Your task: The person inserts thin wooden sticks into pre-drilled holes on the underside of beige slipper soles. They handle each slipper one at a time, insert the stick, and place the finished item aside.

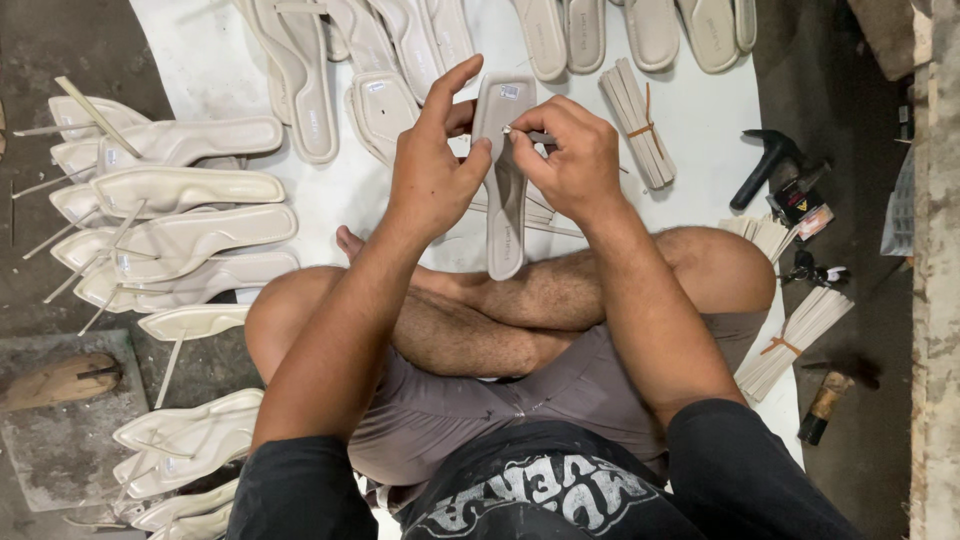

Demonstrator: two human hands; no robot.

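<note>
Head view, looking down at a person seated cross-legged on a white sheet (700, 120) spread over a dark floor. Left hand (430, 170) grips a beige sandal sole (505, 190) by its left edge, thumb across the face, index finger raised along the upper rim. Sole held upright over the crossed legs, narrow heel end pointing down toward the shins, a small sticker near its top. Right hand (570, 160) is closed in a pinch on a thin pale strap (540, 137), fingertips pressed against the upper right edge of the sole; the strap end pokes out to the right of the fingers.

To the left, a stack of finished soles (180, 210) with thin straps sticking out, lying partly on the sheet and partly on the floor. More of the same near the left knee at bottom left. A wooden shoe last (60, 380) rests on a grey slab beside them. Along the top, a row of plain soles (590, 35) lies side by side.

Right of the hands, a tied bundle of straps (640, 120). Another tied bundle (790, 340) lies by the right knee. A black hammer (765, 160) sits at the sheet's right edge, and a wooden-handled tool (825, 400) lies on the floor lower right.
</note>
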